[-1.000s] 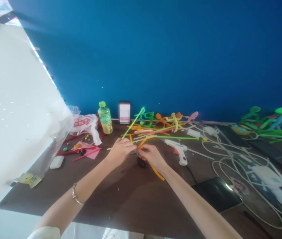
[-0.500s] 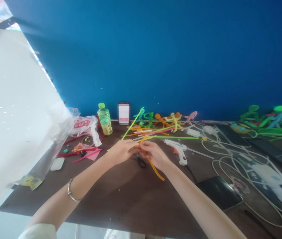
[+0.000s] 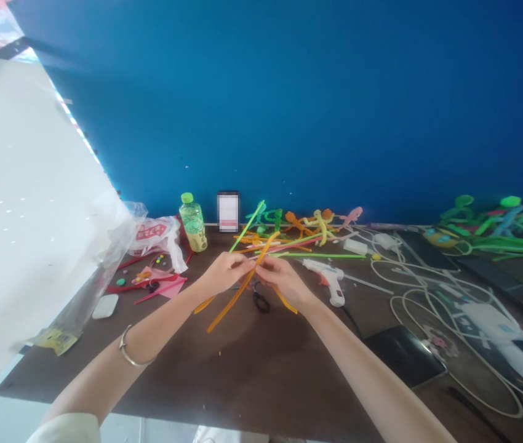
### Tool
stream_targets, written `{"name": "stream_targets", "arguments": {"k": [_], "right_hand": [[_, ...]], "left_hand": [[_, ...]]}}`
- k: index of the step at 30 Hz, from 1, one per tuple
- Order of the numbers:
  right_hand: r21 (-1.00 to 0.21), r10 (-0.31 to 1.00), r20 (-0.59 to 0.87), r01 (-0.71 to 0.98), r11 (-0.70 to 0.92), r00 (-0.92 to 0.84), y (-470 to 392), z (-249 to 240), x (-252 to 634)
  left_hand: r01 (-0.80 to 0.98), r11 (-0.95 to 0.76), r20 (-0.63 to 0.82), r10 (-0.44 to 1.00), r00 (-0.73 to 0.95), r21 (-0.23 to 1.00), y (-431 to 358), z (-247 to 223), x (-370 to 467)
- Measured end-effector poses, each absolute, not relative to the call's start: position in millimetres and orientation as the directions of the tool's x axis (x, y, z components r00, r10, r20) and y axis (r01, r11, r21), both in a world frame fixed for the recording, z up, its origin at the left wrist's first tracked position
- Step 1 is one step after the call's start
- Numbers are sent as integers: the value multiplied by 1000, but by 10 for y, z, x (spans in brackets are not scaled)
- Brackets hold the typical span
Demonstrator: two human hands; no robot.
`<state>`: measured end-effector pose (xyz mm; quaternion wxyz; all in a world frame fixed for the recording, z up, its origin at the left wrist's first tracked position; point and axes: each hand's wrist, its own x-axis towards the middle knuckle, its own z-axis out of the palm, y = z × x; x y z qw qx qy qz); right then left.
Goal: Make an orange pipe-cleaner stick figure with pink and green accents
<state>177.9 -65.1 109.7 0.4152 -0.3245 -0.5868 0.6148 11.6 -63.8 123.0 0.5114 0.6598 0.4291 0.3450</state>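
Note:
Orange pipe cleaners (image 3: 230, 307) cross between my two hands above the brown table. My left hand (image 3: 223, 271) pinches them from the left, fingertips closed near the crossing. My right hand (image 3: 283, 280) grips them from the other side, thumb and fingers pressed together. One strand slants from the upper right down to the lower left, and shorter ends stick out beneath each hand. Just below the fingers lie black-handled scissors (image 3: 261, 301), their blades partly hidden. Behind the hands are loose coloured pipe cleaners (image 3: 317, 255), with a green one (image 3: 247, 226) slanting upward.
A white glue gun (image 3: 330, 280) lies to the right, near tangled white cables (image 3: 409, 301) and a black tablet-like slab (image 3: 404, 355). Small pipe-cleaner figures (image 3: 321, 224) line the blue wall. At left stand a green-capped bottle (image 3: 193, 224), a plastic bag (image 3: 160, 237) and a white case (image 3: 105, 306).
The orange pipe cleaners have turned in my fingers: a long strand now points down to the left and up to the right. Both hands stay close together at nearly the same spot.

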Motion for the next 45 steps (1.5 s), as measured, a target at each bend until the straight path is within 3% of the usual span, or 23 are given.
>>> {"name": "stream_targets", "arguments": {"k": [2,4,6,8,11,15,19,23,26,29,32,35,37,39,41,43,45], "right_hand": [[-985,883,151,-141,98,-444,-676,1117,1769],[-975,888,208,-156,157,-409,-706,1125,1753],[-965,899,219,-218,143,-380,-731,1109,1731],[-945,915,165,-326,38,-369,-744,1069,1710],[-861,921,12,-472,-189,-391,-749,1000,1690],[-733,863,-159,-529,-428,-479,-756,973,1689],[-722,820,-217,-479,-500,-529,-784,1009,1690],[-813,845,-196,-399,-424,-498,-828,1023,1649],[-930,928,-70,-312,-193,-366,-859,1002,1591],[-975,957,224,-41,220,-185,-874,971,1565],[-853,876,455,206,480,-158,-872,930,1592],[-877,895,389,212,432,-219,-847,862,1634],[-939,937,262,162,302,-232,-822,808,1649],[-983,965,141,87,163,-222,-800,763,1653],[-999,978,49,3,50,-205,-790,742,1648],[-997,978,-19,-64,-33,-209,-795,749,1639],[-988,967,-60,-126,-94,-247,-812,776,1628]], "left_hand": [[16,117,-112,899,424,993,-665,1197,155],[-211,307,-191,878,438,928,-712,1153,204],[-345,345,-169,877,449,873,-764,1107,250],[-294,220,-94,916,390,930,-805,1063,278],[5,-178,172,960,219,984,-832,1003,266],[327,-658,615,752,236,679,-813,927,146],[371,-832,715,548,434,412,-768,895,-6],[441,-804,666,584,463,398,-796,918,-4],[524,-627,621,753,218,576,-875,973,119],[440,-370,390,919,48,818,-924,1059,236],[270,-81,60,995,85,959,-881,1121,259],[102,289,-306,902,304,952,-796,1115,198],[136,315,-340,909,241,939,-774,1082,140],[276,140,-196,962,189,951,-796,1045,89],[448,-135,103,990,96,884,-848,1012,53],[626,-431,463,878,124,650,-897,987,34],[685,-619,630,719,295,385,-922,971,30]]}}
